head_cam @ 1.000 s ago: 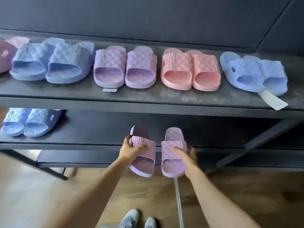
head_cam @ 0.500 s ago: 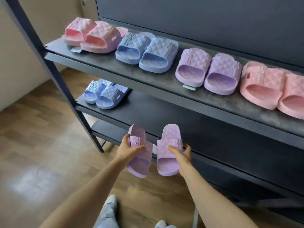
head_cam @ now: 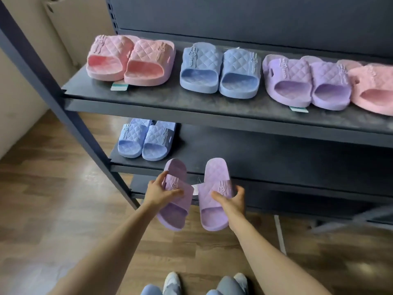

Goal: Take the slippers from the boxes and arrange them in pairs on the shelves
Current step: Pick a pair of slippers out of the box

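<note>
My left hand (head_cam: 160, 190) grips the strap of one purple slipper (head_cam: 174, 213), tilted to the left. My right hand (head_cam: 230, 201) grips the strap of the other purple slipper (head_cam: 214, 184), which points toward the shelves. Both are held in the air just in front of the middle shelf (head_cam: 265, 162). A blue pair (head_cam: 146, 139) stands at the left end of that shelf. The top shelf (head_cam: 191, 103) carries a pink pair (head_cam: 129, 60), a blue pair (head_cam: 221, 71), a purple pair (head_cam: 306, 84) and a pink slipper (head_cam: 374, 90) cut off at the right.
A dark slanted upright (head_cam: 42, 86) of the rack runs down the left side. A lower shelf (head_cam: 297, 199) sits below the middle one. Wooden floor (head_cam: 53, 199) lies to the left and below, with my shoes (head_cam: 172, 282) at the bottom edge.
The view has swung left along the rack, bringing its left end into sight. My hands still hold the purple pair, now in front of the middle shelf beside the blue pair.
</note>
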